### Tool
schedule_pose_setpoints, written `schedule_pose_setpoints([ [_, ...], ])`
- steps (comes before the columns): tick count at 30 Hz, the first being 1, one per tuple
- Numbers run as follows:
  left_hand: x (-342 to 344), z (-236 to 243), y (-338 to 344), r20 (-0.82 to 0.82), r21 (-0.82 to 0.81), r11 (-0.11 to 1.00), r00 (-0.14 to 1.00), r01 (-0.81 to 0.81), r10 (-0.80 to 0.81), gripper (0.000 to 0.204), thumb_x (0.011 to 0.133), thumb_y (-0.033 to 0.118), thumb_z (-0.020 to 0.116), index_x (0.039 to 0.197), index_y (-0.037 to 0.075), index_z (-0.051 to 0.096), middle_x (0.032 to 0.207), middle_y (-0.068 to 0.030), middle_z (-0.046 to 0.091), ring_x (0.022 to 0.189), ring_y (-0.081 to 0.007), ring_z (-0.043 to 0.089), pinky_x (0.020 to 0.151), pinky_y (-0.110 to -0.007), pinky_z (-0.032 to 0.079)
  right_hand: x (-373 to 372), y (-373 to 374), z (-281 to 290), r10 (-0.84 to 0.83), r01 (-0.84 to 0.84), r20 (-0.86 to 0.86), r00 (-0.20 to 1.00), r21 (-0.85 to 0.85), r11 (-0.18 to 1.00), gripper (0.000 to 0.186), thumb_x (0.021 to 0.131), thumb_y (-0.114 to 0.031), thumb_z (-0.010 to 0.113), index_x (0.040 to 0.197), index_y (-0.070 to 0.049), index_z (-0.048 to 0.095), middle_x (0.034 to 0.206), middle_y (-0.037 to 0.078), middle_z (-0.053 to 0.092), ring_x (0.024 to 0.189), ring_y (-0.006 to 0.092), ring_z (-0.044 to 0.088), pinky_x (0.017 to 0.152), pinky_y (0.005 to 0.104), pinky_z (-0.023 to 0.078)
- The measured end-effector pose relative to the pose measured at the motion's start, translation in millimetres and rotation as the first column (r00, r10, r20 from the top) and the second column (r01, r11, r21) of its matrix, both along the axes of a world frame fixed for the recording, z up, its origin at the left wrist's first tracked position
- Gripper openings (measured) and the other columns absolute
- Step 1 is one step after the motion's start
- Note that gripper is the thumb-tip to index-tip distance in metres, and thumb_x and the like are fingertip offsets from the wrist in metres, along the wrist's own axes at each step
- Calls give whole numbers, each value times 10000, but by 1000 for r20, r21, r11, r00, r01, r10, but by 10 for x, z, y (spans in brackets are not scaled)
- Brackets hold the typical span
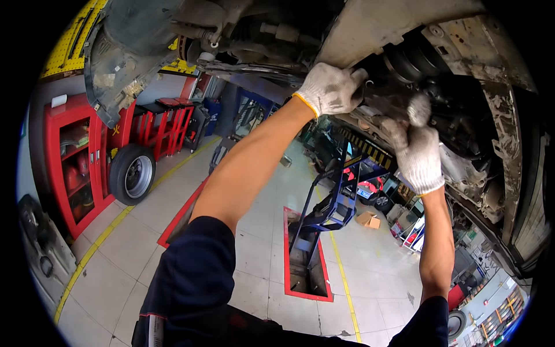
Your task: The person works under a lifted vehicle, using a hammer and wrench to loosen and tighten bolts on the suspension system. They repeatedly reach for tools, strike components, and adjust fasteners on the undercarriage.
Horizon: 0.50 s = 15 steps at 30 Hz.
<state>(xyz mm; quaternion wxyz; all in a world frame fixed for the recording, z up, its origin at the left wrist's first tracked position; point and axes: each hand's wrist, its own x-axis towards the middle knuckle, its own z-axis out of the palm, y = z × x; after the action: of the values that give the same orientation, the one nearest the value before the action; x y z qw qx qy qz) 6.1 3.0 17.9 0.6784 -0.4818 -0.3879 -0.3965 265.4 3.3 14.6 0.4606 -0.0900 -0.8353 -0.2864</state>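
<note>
In the head view, pale tiled floor spreads from the lift leftward to the wheel and cabinet, cut by red-edged pits. The underside hangs above the lift; left hand curls at it, right hand is raised beside it, blurred (whether either grips anything, I cannot tell).

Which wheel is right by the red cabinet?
The upright wheel with the silvery rim, at the left. It's beside the red cabinet; the background car's wheel and the lower-right tyre are well away from it.
</note>
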Motion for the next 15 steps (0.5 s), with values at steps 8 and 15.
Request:
schedule_pose_setpoints([
  [8,36,42,117,-3,114,991,998,67,-67,379,810,402,730,1088,149,687,760,-95,718,659,-304,705,571,-421,564,-172,339,126,96,-90,-50,994,104,990,436,1015,-388,662,896,30,691,766,245,660,732,470,657,601,439,524],
  [15,-36,-309,186,103,41,999,994,26,-30,329,838,362,707,1081,142,686,765,-79,722,650,-303,705,541,-422,555,8,178,-193,477,-467,-17,879,178,866,324,1018,-253,688,1150,41,713,1012,181,777,865,299,768,793,379,610],
])
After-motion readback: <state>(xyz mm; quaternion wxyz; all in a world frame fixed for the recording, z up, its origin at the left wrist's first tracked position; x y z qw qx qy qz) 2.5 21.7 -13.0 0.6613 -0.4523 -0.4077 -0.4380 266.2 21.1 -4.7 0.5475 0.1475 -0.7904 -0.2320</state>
